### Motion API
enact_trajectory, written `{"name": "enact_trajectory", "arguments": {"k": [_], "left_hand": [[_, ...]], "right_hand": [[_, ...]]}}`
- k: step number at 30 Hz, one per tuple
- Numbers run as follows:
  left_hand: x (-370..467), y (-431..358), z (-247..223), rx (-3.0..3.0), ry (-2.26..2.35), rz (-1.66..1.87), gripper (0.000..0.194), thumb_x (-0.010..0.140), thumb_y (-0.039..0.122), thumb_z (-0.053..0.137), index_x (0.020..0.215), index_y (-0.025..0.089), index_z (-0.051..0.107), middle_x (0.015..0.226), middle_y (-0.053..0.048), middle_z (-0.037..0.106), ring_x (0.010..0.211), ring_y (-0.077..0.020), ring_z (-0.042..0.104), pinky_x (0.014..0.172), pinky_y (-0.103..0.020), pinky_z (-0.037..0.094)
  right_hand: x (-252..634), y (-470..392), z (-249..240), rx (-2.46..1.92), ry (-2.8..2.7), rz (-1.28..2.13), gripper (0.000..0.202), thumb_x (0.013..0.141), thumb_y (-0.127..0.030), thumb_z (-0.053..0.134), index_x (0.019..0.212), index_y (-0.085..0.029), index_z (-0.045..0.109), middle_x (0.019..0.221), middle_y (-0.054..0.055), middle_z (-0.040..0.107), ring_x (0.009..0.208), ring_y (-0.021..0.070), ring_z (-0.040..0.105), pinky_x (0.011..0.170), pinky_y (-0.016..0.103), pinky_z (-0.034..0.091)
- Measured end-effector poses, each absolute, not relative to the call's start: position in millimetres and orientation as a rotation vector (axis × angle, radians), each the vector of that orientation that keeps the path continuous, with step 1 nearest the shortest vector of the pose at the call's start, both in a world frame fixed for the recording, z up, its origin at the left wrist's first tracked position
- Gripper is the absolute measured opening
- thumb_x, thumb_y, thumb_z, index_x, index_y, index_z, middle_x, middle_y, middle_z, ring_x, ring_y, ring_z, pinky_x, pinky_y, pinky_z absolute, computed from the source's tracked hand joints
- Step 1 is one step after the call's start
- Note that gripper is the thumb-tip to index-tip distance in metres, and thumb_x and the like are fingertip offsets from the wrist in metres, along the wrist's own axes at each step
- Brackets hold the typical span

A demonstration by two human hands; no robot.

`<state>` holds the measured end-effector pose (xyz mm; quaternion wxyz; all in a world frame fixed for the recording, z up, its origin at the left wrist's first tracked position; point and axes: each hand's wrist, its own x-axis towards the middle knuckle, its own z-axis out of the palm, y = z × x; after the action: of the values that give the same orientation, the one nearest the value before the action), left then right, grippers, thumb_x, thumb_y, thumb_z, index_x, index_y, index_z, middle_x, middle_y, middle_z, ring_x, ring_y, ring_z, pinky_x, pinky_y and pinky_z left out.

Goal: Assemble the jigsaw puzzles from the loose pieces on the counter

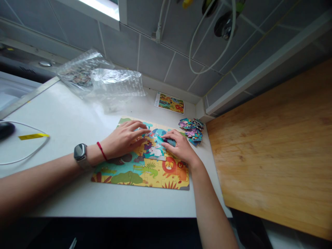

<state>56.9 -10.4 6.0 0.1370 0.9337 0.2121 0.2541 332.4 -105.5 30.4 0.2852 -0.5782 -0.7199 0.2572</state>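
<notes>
A jungle puzzle (127, 178) lies put together on the white counter, with a lion and a crocodile along its near side. On top of it rests a smaller picture with a white rabbit (156, 151), partly covered by my hands. My left hand (126, 138) lies over its left side, fingers spread and holding nothing. From the right, my right hand (178, 147) pinches a dark teal puzzle piece (170, 141) just above the rabbit picture. A heap of loose puzzle pieces (193, 129) is to the right, beyond my right hand.
Crumpled clear plastic bags (103, 77) lie at the back left, one with pieces inside. A small picture card (170, 102) is near the tiled wall. A white cable (23, 162) with a yellow tag (33, 136) lies left. A wooden board (275, 148) borders the right.
</notes>
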Motion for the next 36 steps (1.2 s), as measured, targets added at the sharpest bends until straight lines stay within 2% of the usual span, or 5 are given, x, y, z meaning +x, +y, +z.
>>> {"name": "enact_trajectory", "arguments": {"k": [5,16,22,29,36], "left_hand": [[54.2,2.5,-0.9,2.675,0.759,0.741,0.05,0.106,0.052,0.053,0.143,0.019,0.062,0.134,-0.016,0.07,0.13,-0.0356,0.061,0.11,-0.055,0.051],[55.1,3.7,-0.3,2.562,0.693,0.755,0.035,0.104,0.045,0.061,0.13,0.022,0.068,0.117,-0.011,0.074,0.11,-0.0295,0.068,0.099,-0.048,0.055],[54.1,3.7,-2.7,2.576,0.68,0.727,0.049,0.1,0.052,0.066,0.138,0.02,0.064,0.135,-0.017,0.07,0.129,-0.0353,0.062,0.108,-0.055,0.052],[53.8,4.1,0.1,2.532,0.649,0.813,0.043,0.099,0.043,0.07,0.136,0.023,0.065,0.131,-0.013,0.071,0.12,-0.0306,0.067,0.102,-0.047,0.055],[58.0,-7.5,10.6,2.527,0.545,0.869,0.04,0.097,0.037,0.073,0.133,0.022,0.066,0.132,-0.013,0.071,0.122,-0.0292,0.066,0.107,-0.048,0.053]], "right_hand": [[332.2,-105.6,31.4,-1.558,-1.916,0.696,0.018,0.094,-0.026,0.078,0.111,-0.023,0.079,0.112,0.006,0.07,0.108,0.0215,0.068,0.101,0.038,0.052],[331.5,-106.1,31.9,-1.572,-1.91,0.689,0.018,0.094,-0.026,0.077,0.111,-0.024,0.079,0.112,0.006,0.071,0.108,0.0214,0.069,0.101,0.038,0.054],[331.5,-106.2,31.9,-1.566,-1.908,0.698,0.018,0.094,-0.026,0.077,0.112,-0.024,0.079,0.112,0.007,0.071,0.108,0.0214,0.069,0.101,0.038,0.054],[331.6,-106.2,30.7,-1.561,-1.906,0.692,0.018,0.094,-0.026,0.077,0.112,-0.024,0.079,0.112,0.006,0.071,0.108,0.0214,0.069,0.101,0.039,0.054],[331.3,-106.1,31.8,-1.56,-1.915,0.692,0.019,0.094,-0.026,0.078,0.112,-0.024,0.079,0.112,0.006,0.071,0.108,0.0215,0.069,0.101,0.038,0.053]]}}
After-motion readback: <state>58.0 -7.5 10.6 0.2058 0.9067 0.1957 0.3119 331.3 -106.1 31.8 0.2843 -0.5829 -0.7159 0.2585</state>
